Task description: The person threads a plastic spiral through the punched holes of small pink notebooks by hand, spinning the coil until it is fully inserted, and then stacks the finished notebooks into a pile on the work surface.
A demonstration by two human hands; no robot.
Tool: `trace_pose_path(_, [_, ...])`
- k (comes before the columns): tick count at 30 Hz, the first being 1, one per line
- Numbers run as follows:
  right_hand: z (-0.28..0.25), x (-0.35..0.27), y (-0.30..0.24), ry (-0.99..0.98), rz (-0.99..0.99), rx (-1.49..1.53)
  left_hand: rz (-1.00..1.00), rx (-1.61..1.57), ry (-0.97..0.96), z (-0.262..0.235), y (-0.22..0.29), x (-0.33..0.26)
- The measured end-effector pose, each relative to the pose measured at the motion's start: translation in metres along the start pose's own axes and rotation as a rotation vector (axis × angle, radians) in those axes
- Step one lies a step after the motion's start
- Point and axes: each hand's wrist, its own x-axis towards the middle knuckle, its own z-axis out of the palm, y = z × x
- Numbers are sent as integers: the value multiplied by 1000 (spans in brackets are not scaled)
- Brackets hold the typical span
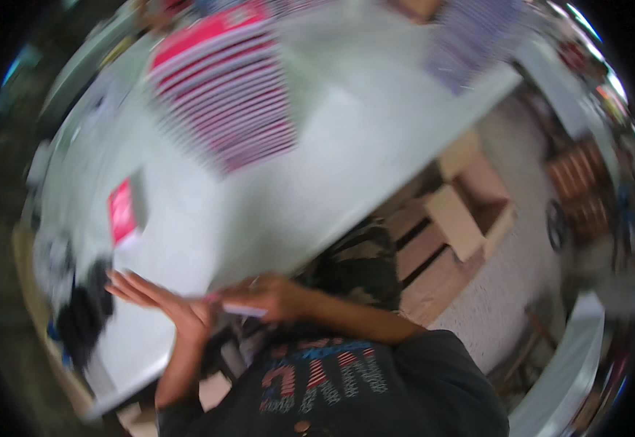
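The picture is blurred and tilted. My right hand (268,295) is closed on a thin flat pink and white packet (243,310) just off the edge of the white table (317,182). My left hand (159,298) is next to it, fingers stretched out flat and apart, with the palm against the packet's left end. Whether the left hand grips the packet is not visible. Both hands are in front of my dark printed shirt (346,386).
A long fanned row of pink and white flat packets (223,95) lies on the table, with a purple and white row (470,36) at the far end. A single pink packet (122,211) and a black object (84,313) lie at the left. Cardboard boxes (463,211) and wooden pallets stand beneath.
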Motion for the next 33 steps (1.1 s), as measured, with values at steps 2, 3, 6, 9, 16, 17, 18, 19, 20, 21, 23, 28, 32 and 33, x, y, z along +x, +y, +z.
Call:
trace_pose_path(2, [2, -4, 9, 99, 42, 149, -29, -1, 130, 14, -12, 10])
trace_pose_path(3, [9, -9, 14, 23, 155, 119, -307, -298, -15, 50, -27, -29])
trace_pose_path(6, [4, -23, 10, 81, 218, 122, -254, -149, 339, 58, -41, -30])
trace_pose_path(9, [10, -29, 5, 15, 134, 22, -342, 48, 237, 26, -46, 15])
trace_pose_path(16, [6, -32, 16, 151, 208, -54, -291, 50, 317, 30, -45, 21])
trace_pose_path(17, [12, -31, 12, 153, 213, -43, -319, 51, 305, 9, -43, 38])
trace_pose_path(18, [16, -24, 7, 108, 202, -62, -346, 65, 309, 6, -40, 44])
trace_pose_path(19, [17, -17, 4, 66, 185, -87, -363, 95, 305, 17, -39, 41])
trace_pose_path(20, [14, -12, 2, 52, 159, -92, -375, 153, 336, 49, -40, 23])
trace_pose_path(21, [7, -9, 0, 126, 162, -56, -383, 197, 372, 83, -43, -4])
trace_pose_path(23, [-1, -11, 3, 221, 184, -28, -341, 119, 389, 80, -37, 1])
trace_pose_path(28, [6, -9, -13, 65, 275, -15, -256, 65, 739, -5, 23, 97])
trace_pose_path(32, [-14, -14, -14, 153, 433, 123, -148, -96, 708, 12, 32, 83])
trace_pose_path(33, [-22, -12, -16, 154, 440, 129, -125, -237, 520, 9, 28, 69])
